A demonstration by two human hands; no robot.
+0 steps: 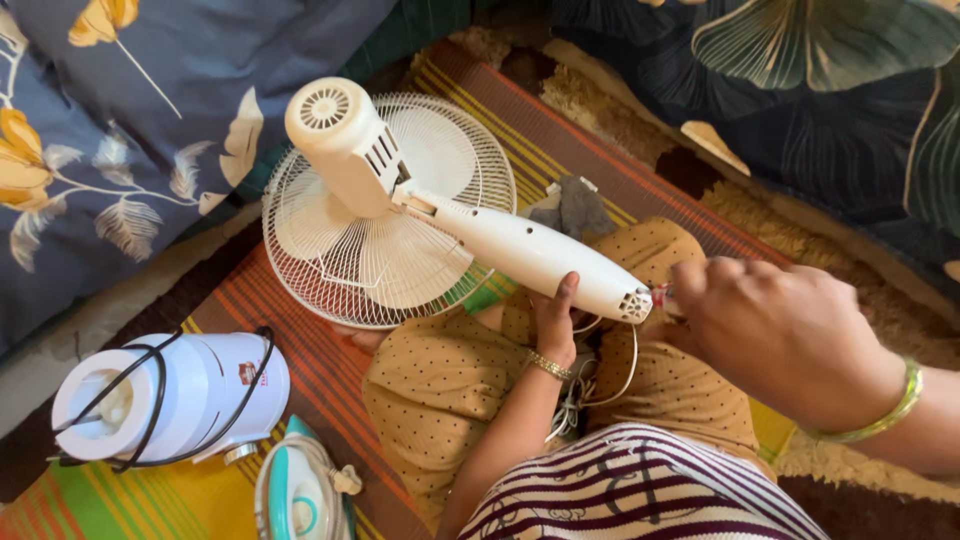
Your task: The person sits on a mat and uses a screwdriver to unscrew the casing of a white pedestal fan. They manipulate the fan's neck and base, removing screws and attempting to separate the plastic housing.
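Note:
A cream table fan (pixel 385 205) lies face down across my lap, its wire grille on the striped mat and its stem (pixel 530 255) pointing toward me. My left hand (pixel 556 320) grips the stem from below, near its lower end. My right hand (pixel 775 325) is closed on a thin tool with a red part (pixel 660 296) pressed at the vented end of the stem. A white cord (pixel 600 375) loops down from that end onto my lap.
A white cylindrical appliance (pixel 170 395) wrapped in black cord lies at the lower left, with a white and teal iron (pixel 300 490) beside it. Floral bedding (pixel 120 130) is at the left and far right. A grey cloth (pixel 575 210) lies beyond the stem.

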